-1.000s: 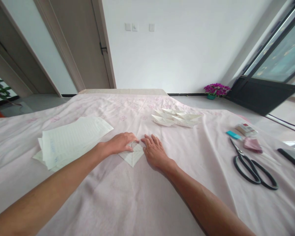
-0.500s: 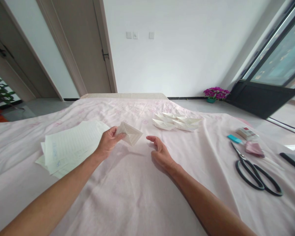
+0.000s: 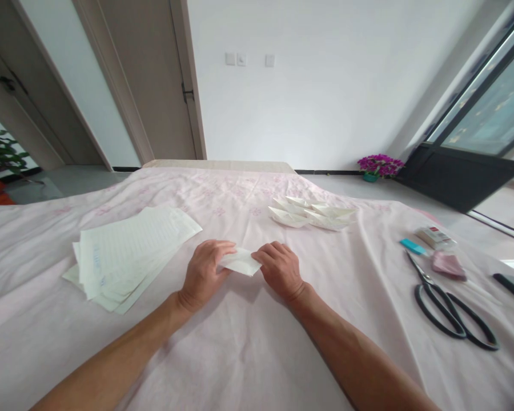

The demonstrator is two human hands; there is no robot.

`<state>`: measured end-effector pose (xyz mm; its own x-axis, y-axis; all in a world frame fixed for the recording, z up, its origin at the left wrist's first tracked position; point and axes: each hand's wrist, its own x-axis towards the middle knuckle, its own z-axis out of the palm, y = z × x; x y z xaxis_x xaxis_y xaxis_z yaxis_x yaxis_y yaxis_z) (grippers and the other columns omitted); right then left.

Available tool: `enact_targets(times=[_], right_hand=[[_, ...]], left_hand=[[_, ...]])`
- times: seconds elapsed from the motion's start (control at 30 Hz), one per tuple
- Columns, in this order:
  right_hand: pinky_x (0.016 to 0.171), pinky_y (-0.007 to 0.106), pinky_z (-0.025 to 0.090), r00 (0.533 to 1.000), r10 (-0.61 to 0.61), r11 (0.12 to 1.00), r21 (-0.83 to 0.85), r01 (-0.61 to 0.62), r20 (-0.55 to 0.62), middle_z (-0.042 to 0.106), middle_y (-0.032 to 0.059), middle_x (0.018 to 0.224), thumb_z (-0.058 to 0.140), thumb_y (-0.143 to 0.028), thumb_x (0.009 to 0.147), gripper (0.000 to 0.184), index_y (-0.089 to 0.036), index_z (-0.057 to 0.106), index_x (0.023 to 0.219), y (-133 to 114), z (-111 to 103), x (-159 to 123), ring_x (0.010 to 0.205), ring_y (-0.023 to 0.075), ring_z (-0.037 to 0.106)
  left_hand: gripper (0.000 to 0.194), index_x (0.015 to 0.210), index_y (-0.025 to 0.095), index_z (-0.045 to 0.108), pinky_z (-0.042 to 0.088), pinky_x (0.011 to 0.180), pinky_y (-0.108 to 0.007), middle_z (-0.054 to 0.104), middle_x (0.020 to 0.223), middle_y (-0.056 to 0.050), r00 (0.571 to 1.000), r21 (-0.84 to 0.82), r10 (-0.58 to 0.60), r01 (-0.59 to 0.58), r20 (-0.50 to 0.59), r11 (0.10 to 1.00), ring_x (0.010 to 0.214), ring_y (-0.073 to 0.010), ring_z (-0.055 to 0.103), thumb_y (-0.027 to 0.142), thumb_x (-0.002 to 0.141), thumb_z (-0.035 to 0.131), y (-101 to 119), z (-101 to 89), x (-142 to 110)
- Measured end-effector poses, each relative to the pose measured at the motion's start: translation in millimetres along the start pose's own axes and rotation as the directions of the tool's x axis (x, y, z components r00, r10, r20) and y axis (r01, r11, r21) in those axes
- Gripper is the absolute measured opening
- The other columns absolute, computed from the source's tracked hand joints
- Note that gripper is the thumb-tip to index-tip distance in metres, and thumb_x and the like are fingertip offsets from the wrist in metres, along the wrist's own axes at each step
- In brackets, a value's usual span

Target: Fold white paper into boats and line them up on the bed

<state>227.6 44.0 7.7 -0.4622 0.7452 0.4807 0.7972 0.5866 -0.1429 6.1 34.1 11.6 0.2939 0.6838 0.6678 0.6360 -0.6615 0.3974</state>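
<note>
A small folded piece of white paper is held just above the cloth, between my two hands. My left hand is closed on its left end, fingers over the top edge. At the opposite corner, my right hand pinches the paper with its fingers curled. Left of my hands lies a fanned stack of lined paper sheets. Several folded paper boats sit close together beyond my right hand.
Black-handled scissors lie on the right, near a light blue eraser-like block, a pink folded item and a small wrapped pack. A dark flat object is at the right edge. A pink cloth covers the surface.
My right hand has come in and taken hold of the paper's right corner. My left hand has moved lower and nearer with the paper, which is turned to a flatter angle.
</note>
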Motion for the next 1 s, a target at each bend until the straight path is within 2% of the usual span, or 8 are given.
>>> enact_targets(times=[0.07,0.17,0.27,0.43,0.6,0.67,0.77,1.0], right_hand=[[0.073,0.034,0.032,0.998,-0.045,0.994,-0.100,0.048,0.033,0.067,0.0056,0.092,0.043,-0.022,0.099,0.025,-0.024,0.069,0.098,0.0,-0.6,1.5,0.085,0.0205,0.051],[0.073,0.035,0.031,0.992,-0.090,0.979,-0.175,0.105,0.094,0.066,0.0064,0.099,0.043,-0.023,0.099,0.024,-0.022,0.067,0.094,-5.1,0.0,3.1,0.086,0.0214,0.048],[0.074,0.036,0.031,0.985,-0.108,0.973,-0.187,0.133,0.138,0.064,0.0070,0.107,0.048,-0.024,0.097,0.021,-0.021,0.067,0.090,-11.4,-1.3,1.9,0.089,0.0219,0.047],[0.077,0.035,0.033,0.978,-0.130,0.983,-0.104,0.148,0.164,0.066,0.0060,0.096,0.051,-0.026,0.097,0.019,-0.023,0.065,0.110,-14.3,-3.2,-3.3,0.089,0.0215,0.048],[0.072,0.032,0.034,0.968,-0.112,0.989,-0.065,0.130,0.225,0.065,0.0037,0.087,0.049,-0.023,0.098,0.019,-0.021,0.067,0.092,-10.9,0.5,-6.5,0.080,0.0182,0.051],[0.071,0.030,0.035,0.966,-0.092,0.993,-0.044,0.105,0.240,0.066,0.0035,0.089,0.050,-0.022,0.098,0.019,-0.022,0.068,0.093,-11.2,-0.2,-7.5,0.079,0.0170,0.052],[0.070,0.028,0.037,0.969,-0.032,0.999,0.000,0.033,0.246,0.066,0.0035,0.093,0.050,-0.027,0.098,0.020,-0.023,0.070,0.094,-13.5,-3.5,-7.9,0.081,0.0161,0.054],[0.074,0.026,0.040,0.970,0.090,0.979,0.159,-0.128,0.228,0.063,0.0027,0.086,0.055,-0.030,0.096,0.020,-0.022,0.071,0.088,-11.7,-5.1,-3.9,0.086,0.0159,0.054]], left_hand=[[0.019,0.110,0.023,0.061,0.042,0.098,-0.042,0.068,0.115,-0.006,0.992,0.155,0.110,-0.118,0.060,0.981,0.109,-0.0223,0.059,0.023,0.092,0.056,0.9,-3.4,-5.1],[0.018,0.096,0.023,0.065,0.044,0.084,-0.037,0.071,0.095,-0.004,0.970,0.294,0.170,-0.217,0.176,0.931,0.093,-0.0206,0.061,0.017,0.095,0.049,0.5,-2.3,-10.6],[0.022,0.085,0.021,0.066,0.043,0.073,-0.035,0.066,0.078,-0.003,0.956,0.381,0.161,-0.247,0.244,0.891,0.081,-0.0202,0.058,0.015,0.095,0.048,-1.2,2.1,-13.2],[0.020,0.082,0.020,0.064,0.044,0.069,-0.033,0.063,0.074,-0.003,0.947,0.381,0.142,-0.249,0.287,0.890,0.076,-0.0197,0.057,0.016,0.094,0.049,-4.6,5.5,-15.9],[0.020,0.106,0.019,0.060,0.049,0.077,-0.029,0.067,0.092,-0.004,0.951,0.213,0.093,-0.160,0.294,0.964,0.085,-0.0170,0.062,0.010,0.094,0.046,-10.8,-0.6,-23.1],[0.016,0.103,0.019,0.060,0.049,0.078,-0.027,0.067,0.098,-0.004,0.947,0.152,0.061,-0.114,0.315,0.982,0.087,-0.0157,0.063,0.011,0.093,0.049,-13.1,-5.0,-25.8],[0.008,0.093,0.019,0.063,0.049,0.076,-0.027,0.067,0.093,-0.003,0.948,0.135,0.016,-0.062,0.319,0.989,0.084,-0.0154,0.063,0.019,0.093,0.055,-15.0,-10.3,-27.0],[0.012,0.082,0.020,0.065,0.046,0.071,-0.027,0.065,0.084,-0.002,0.948,0.115,-0.148,0.119,0.281,0.986,0.081,-0.0155,0.061,0.027,0.091,0.061,-19.9,-11.3,-23.7]])
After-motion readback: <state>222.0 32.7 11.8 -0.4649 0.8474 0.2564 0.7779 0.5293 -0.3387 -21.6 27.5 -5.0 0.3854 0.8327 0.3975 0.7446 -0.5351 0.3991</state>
